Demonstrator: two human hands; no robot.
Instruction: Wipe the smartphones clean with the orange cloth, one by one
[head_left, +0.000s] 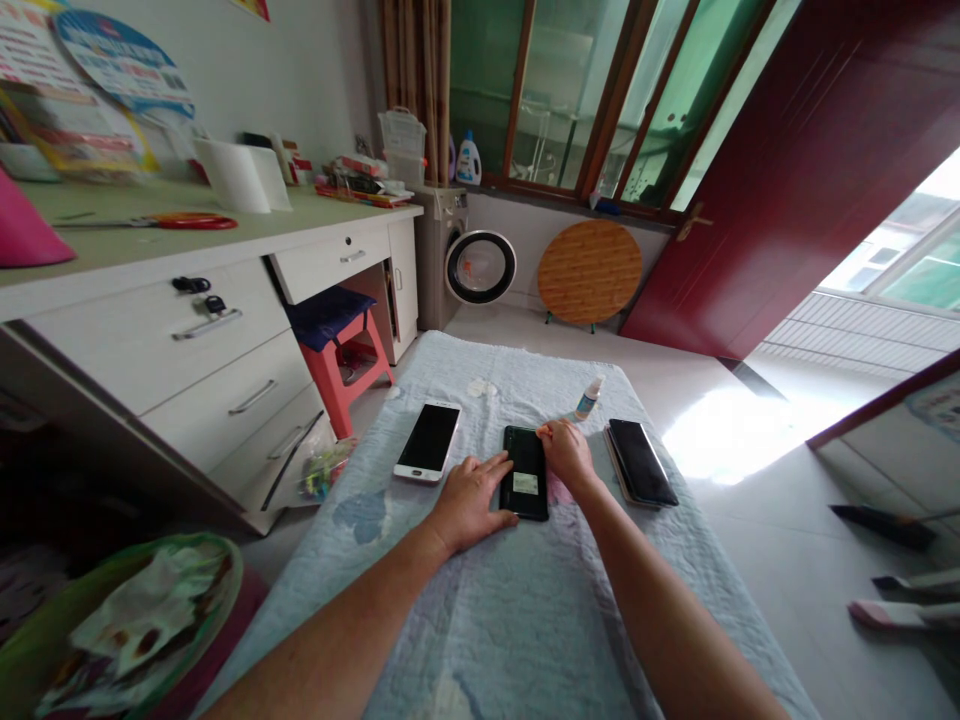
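A black smartphone [529,458] lies on the cloth-covered table in front of me, with a pale label on its lower half. My left hand [471,500] rests along its left edge, fingers stretched out and thumb apart near the bottom corner. At the phone's upper right, my right hand [567,452] is closed on a small orange piece [541,431], mostly hidden by the fingers. To the left lies a white-framed phone [428,440] with a dark screen. A small spray bottle [589,399] stands beyond my right hand. Farther right is another dark phone [642,462], lying on something flat.
A light blue quilted cloth [480,620] covers the table. Left are a white desk [202,350], a red stool [341,365] and a waste bin [225,610]. A washing machine [435,240] with an open door and a round wooden tabletop [589,270] stand at the back.
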